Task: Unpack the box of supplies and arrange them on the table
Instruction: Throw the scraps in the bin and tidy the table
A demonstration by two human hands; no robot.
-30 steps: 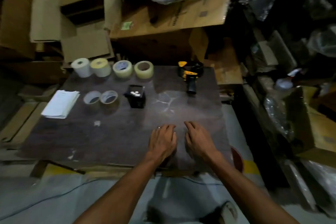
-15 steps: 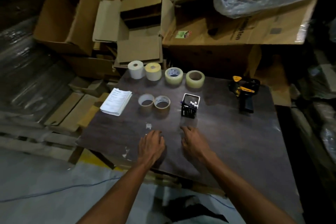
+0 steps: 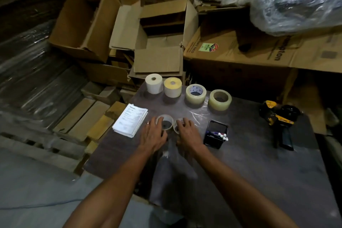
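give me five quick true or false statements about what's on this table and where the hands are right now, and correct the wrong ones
1. Four rolls stand in a row along the far edge of the table. True.
2. The left hand rests on the stack of papers. False: it lies over the left small tape roll; the papers sit apart, to its left.
3. The right hand is on the right small tape roll. True.
4. The tape dispenser lies between the two hands. False: it lies far to the right, untouched.
5. The black holder is empty. False: markers with white caps stick out of it.
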